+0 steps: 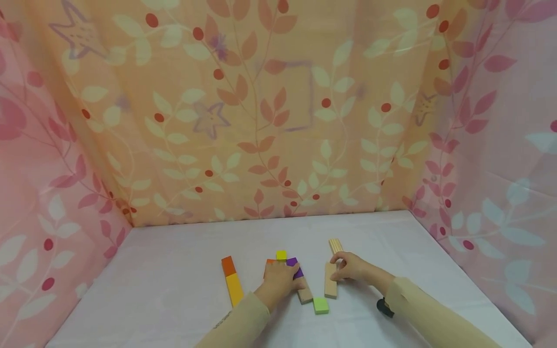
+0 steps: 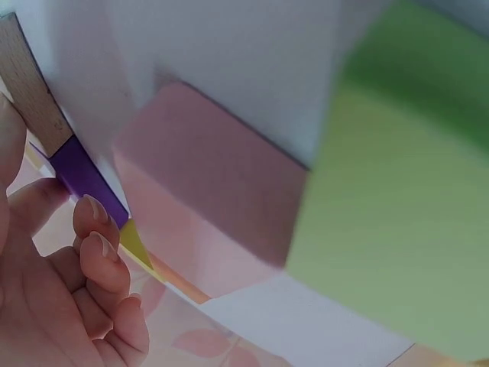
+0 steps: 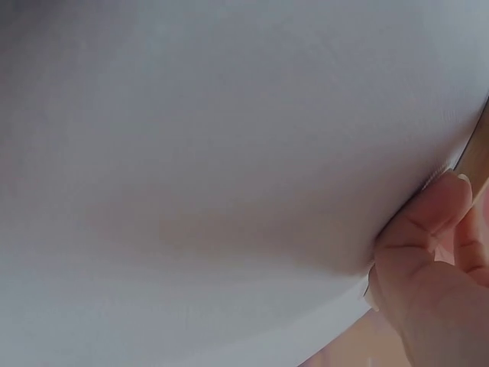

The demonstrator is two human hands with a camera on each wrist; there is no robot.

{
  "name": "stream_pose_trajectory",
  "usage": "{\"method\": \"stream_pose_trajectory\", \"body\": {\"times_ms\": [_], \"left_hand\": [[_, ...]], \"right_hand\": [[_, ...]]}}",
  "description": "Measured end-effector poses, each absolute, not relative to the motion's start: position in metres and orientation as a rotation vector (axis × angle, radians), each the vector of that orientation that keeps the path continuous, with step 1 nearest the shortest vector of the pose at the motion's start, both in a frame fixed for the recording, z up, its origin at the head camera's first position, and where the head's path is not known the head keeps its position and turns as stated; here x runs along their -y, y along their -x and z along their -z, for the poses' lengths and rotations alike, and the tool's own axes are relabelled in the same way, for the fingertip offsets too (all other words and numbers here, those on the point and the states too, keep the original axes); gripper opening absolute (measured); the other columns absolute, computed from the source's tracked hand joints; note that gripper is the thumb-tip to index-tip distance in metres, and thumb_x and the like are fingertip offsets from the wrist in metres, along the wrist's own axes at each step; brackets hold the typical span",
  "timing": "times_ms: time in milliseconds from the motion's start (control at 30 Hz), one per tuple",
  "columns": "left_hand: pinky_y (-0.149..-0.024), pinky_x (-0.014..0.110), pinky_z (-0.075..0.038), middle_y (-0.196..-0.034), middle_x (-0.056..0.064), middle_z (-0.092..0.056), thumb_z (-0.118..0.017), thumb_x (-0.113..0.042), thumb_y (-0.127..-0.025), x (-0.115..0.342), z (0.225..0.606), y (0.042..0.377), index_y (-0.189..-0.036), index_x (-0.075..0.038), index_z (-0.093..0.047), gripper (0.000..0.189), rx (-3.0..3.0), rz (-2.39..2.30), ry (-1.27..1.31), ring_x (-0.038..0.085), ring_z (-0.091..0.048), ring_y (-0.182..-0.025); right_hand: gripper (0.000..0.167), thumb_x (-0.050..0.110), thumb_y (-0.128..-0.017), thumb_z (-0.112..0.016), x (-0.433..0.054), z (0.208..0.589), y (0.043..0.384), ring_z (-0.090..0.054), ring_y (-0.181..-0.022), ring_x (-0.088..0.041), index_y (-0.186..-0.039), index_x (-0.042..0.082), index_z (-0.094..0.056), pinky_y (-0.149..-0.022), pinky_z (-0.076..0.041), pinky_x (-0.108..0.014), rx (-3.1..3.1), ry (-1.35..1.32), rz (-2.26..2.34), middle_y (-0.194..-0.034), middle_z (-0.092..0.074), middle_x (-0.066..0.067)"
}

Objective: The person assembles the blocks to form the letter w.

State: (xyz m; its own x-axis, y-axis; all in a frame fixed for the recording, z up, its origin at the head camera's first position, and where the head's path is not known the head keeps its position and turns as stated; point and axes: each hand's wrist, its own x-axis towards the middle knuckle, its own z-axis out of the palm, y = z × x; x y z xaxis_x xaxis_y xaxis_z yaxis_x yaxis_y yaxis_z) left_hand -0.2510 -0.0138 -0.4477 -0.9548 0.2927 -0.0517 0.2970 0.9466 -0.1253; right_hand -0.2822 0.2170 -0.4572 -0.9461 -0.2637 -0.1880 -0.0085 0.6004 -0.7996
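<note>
My left hand (image 1: 278,280) reaches over the middle blocks. Its thumb and extended index finger touch a wooden block (image 1: 305,293) and the purple block (image 1: 298,271) joined to it; the other fingers curl loosely. A yellow block (image 1: 281,254) lies beyond, with an orange block (image 1: 270,261) partly hidden by this hand. The left wrist view shows a pink block (image 2: 214,176) and a large green block (image 2: 390,206) close to the camera. My right hand (image 1: 350,266) pinches another wooden block (image 1: 330,286) near its far end; in the right wrist view, that hand (image 3: 428,267) covers most of it.
Orange (image 1: 228,266) and yellow-orange (image 1: 234,289) blocks form a slanted strip at left. A light green block (image 1: 321,305) lies at the near end of the middle row. Thin wooden strips (image 1: 335,245) lie beyond my right hand. Patterned cloth walls (image 1: 278,145) enclose the white table (image 1: 174,251).
</note>
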Motion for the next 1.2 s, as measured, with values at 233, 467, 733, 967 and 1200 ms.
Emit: {"method": "stream_pose_trajectory", "body": {"times_ms": [233,467,733,967,1200], "left_hand": [[-0.078,0.036,-0.045,-0.11,0.007,-0.069,-0.06,-0.062,-0.084,0.016,0.448,0.252,-0.134,-0.034,-0.059,0.058,-3.078,0.179,-0.467,0.025,-0.06,-0.09],[-0.079,0.036,-0.045,-0.108,0.008,-0.069,-0.06,-0.061,-0.084,0.017,0.449,0.253,-0.134,-0.033,-0.059,0.058,-3.073,0.17,-0.465,0.025,-0.06,-0.089],[-0.078,0.038,-0.045,-0.107,0.008,-0.069,-0.061,-0.062,-0.084,0.017,0.455,0.257,-0.134,-0.034,-0.059,0.058,-3.083,0.169,-0.477,0.026,-0.06,-0.088],[-0.078,0.038,-0.045,-0.111,0.008,-0.068,-0.061,-0.061,-0.083,0.016,0.452,0.254,-0.136,-0.034,-0.057,0.06,-3.057,0.148,-0.465,0.026,-0.059,-0.09],[-0.077,0.036,-0.046,-0.108,0.008,-0.069,-0.059,-0.063,-0.083,0.015,0.45,0.251,-0.134,-0.034,-0.059,0.059,-3.084,0.185,-0.49,0.026,-0.06,-0.087]], "right_hand": [[0.035,0.004,-0.075,-0.083,-0.213,0.456,0.285,-0.045,-0.065,-0.018,-0.102,0.007,-0.061,-0.057,-0.037,-0.027,-2.543,0.227,1.225,-0.077,-0.045,-0.006],[0.035,0.003,-0.075,-0.082,-0.214,0.456,0.285,-0.044,-0.063,-0.016,-0.103,0.006,-0.06,-0.056,-0.036,-0.026,-2.489,0.253,1.261,-0.075,-0.044,-0.005],[0.035,0.003,-0.075,-0.082,-0.214,0.456,0.285,-0.044,-0.064,-0.016,-0.102,0.006,-0.06,-0.056,-0.036,-0.025,-2.495,0.254,1.259,-0.075,-0.044,-0.004],[0.037,0.007,-0.079,-0.08,-0.221,0.456,0.285,-0.046,-0.067,-0.017,-0.109,0.003,-0.06,-0.058,-0.039,-0.026,-2.433,0.286,1.305,-0.079,-0.046,-0.006],[0.038,0.009,-0.087,-0.073,-0.249,0.454,0.305,-0.048,-0.062,-0.015,-0.119,-0.003,-0.057,-0.054,-0.04,-0.025,-2.41,0.398,1.354,-0.078,-0.051,-0.005]]}}
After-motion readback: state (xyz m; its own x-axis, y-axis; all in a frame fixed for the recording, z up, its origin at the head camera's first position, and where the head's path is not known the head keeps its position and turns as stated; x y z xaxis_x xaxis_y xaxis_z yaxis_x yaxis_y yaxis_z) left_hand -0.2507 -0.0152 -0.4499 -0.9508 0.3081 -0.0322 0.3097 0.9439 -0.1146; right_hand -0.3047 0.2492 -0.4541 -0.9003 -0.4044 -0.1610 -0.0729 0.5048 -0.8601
